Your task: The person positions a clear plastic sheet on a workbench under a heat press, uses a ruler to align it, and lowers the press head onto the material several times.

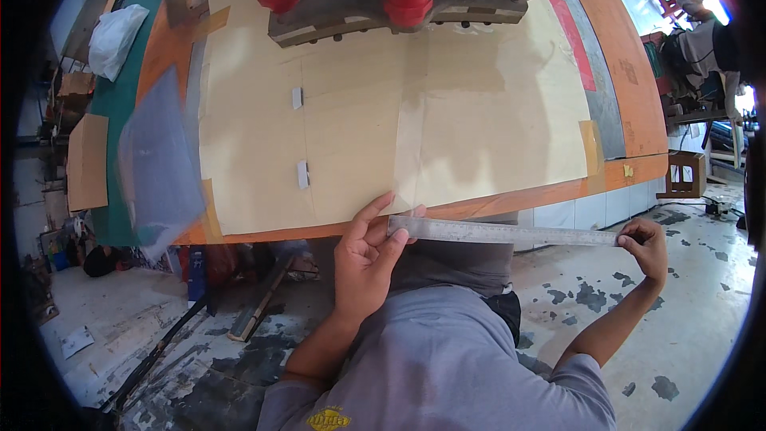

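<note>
A long metal ruler (503, 232) is stretched level between my two hands, just off the near edge of the work table. My left hand (371, 251) pinches its left end between thumb and fingers, the index finger raised toward the table edge. At the other end, my right hand (643, 246) grips the ruler with thumb and fingertips. Beyond the ruler lies a large cream sheet (351, 144) with faint lines and a pale strip (411, 120) down its middle. Two small grey-white pieces (298, 97) sit on its left half.
A machine head with red round mounts (408, 5) and a curved grey plate (343, 12) overhangs the far side of the table. Clear plastic sheeting (163, 160) hangs at the left, near a cardboard box (88, 161). A brown stool (685, 174) stands right.
</note>
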Demonstrator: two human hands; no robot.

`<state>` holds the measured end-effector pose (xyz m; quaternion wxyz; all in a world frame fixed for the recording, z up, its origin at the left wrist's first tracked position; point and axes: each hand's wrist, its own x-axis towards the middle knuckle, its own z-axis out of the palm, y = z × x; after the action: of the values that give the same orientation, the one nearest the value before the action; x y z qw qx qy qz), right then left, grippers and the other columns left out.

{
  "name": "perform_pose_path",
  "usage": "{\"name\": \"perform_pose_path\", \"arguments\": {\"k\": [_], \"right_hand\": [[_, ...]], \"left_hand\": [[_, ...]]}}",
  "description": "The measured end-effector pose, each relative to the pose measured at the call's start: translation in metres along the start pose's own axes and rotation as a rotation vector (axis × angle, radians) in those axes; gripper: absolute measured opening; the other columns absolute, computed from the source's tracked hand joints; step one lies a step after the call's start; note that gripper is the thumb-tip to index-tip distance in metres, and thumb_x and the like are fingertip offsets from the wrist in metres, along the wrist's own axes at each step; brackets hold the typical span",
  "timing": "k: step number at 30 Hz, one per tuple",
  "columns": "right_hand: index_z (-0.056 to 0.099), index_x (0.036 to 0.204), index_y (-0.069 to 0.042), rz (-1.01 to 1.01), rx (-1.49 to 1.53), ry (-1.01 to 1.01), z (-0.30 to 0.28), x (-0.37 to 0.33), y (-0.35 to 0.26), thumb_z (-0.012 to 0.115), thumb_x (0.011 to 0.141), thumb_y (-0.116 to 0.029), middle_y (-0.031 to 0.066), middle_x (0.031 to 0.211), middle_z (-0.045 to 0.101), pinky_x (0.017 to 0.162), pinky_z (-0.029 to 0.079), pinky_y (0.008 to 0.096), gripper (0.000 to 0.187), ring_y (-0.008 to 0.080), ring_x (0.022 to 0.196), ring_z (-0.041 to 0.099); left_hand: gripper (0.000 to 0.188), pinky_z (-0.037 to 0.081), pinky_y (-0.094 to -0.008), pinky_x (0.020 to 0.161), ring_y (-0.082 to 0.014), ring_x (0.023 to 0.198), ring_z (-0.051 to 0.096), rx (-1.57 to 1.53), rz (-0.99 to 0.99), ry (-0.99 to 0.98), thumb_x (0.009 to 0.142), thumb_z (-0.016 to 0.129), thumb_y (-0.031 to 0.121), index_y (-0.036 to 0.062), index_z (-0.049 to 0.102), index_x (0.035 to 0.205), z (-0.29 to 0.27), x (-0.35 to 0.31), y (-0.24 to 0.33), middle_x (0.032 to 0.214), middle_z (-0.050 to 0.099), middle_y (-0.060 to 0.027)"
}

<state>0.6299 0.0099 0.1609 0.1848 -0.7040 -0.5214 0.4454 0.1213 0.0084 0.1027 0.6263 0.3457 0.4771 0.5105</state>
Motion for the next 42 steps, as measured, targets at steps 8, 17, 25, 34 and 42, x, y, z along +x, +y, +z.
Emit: {"name": "perform_pose_path", "arguments": {"k": [8, 17, 25, 34, 42], "right_hand": [[0.069, 0.084, 0.0, -0.028, 0.077, 0.054, -0.012, -0.009, 0.014, 0.083, 0.083, -0.007, 0.0022, 0.081, 0.068, 0.066, 0.048, 0.0235, 0.016, 0.0094, 0.072, 0.062], [0.07, 0.106, -0.004, -0.017, 0.147, 0.655, -0.057, -0.011, 0.101, 0.072, 0.099, -0.023, -0.0034, 0.079, 0.057, 0.059, 0.035, 0.0221, 0.021, 0.0051, 0.067, 0.047], [0.071, 0.123, -0.003, -0.214, -0.258, 0.831, -0.047, 0.13, 0.044, 0.072, 0.098, -0.028, 0.0041, 0.089, 0.066, 0.074, 0.049, 0.0305, 0.035, 0.0164, 0.083, 0.062], [0.068, 0.132, -0.008, -0.112, -0.763, 0.959, -0.025, 0.18, -0.017, 0.069, 0.097, -0.026, 0.0171, 0.124, 0.065, 0.101, 0.048, 0.043, 0.039, 0.0364, 0.121, 0.061], [0.066, 0.133, -0.012, -1.046, -0.553, 0.333, 0.112, 0.017, -0.171, 0.073, 0.084, -0.001, 0.0115, 0.151, 0.055, 0.12, 0.035, 0.0512, 0.051, 0.0338, 0.145, 0.047]], "left_hand": [[0.049, 0.058, -0.0345, 0.098, -0.027, 0.12, 0.069, 0.053, 0.022, 0.006, 0.106, 0.054, 0.002, -0.0059, 0.039, 0.152, -0.001, -0.001, 0.0, 0.128, 0.07, -0.0254], [0.046, 0.061, -0.0319, 0.089, -0.0265, 0.104, 0.076, 0.03, 0.04, 0.056, 0.108, 0.055, 0.009, -0.0049, 0.042, 0.15, 0.009, 0.002, 0.007, 0.118, 0.074, -0.0232], [0.044, 0.063, -0.0318, 0.084, -0.0257, 0.095, 0.077, 0.085, 0.066, 0.054, 0.106, 0.055, 0.004, -0.005, 0.046, 0.148, 0.009, 0.002, 0.014, 0.113, 0.075, -0.0209], [0.014, 0.052, -0.0455, 0.104, -0.0297, 0.114, 0.069, 0.191, 0.162, -0.081, 0.096, 0.051, -0.002, -0.0041, 0.062, 0.104, 0.005, -0.01, 0.023, 0.107, 0.07, -0.0163], [0.006, 0.04, -0.047, 0.117, -0.044, 0.146, 0.046, 0.349, 0.54, -0.726, 0.084, 0.053, 0.004, -0.0004, 0.056, 0.085, 0.059, -0.004, 0.04, 0.158, 0.043, -0.0318]]}}
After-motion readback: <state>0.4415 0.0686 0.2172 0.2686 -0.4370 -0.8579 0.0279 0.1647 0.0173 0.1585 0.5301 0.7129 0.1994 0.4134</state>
